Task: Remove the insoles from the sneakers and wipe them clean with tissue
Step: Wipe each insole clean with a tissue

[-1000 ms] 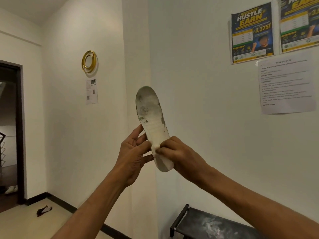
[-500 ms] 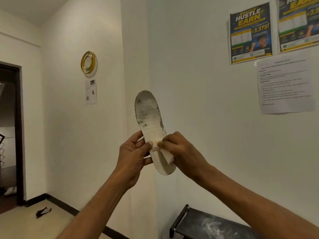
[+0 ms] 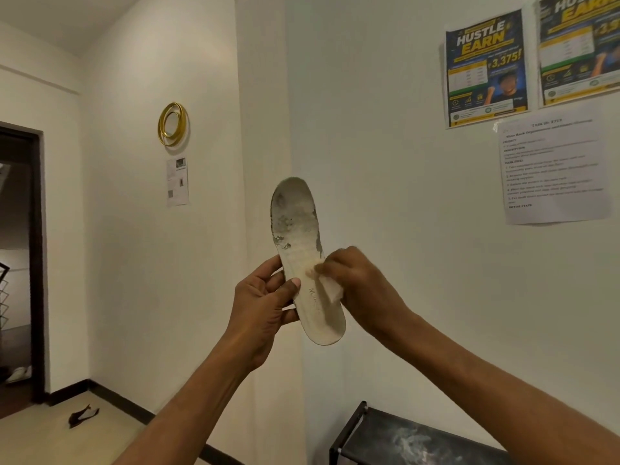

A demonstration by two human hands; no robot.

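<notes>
Count: 1 insole, 1 tissue, 2 hands. On the walls: 2 posters, 1 printed sheet, 1 gold ring ornament, 1 small paper.

Insole is held in the air before the wall corner, nearly upright, toe end up and heel end down. Grey soiling on the toe half.

Left hand pinches the insole's left edge near the middle, thumb on the face and fingers behind. Right hand has its fingers curled round the folded tissue and presses it on the insole's face.

Containers: 1 black rack at lower right; only its top shelf shows.

Against 1.0 s ago: the tissue sits further up the insole, and more of the heel shows below the right hand.
</notes>
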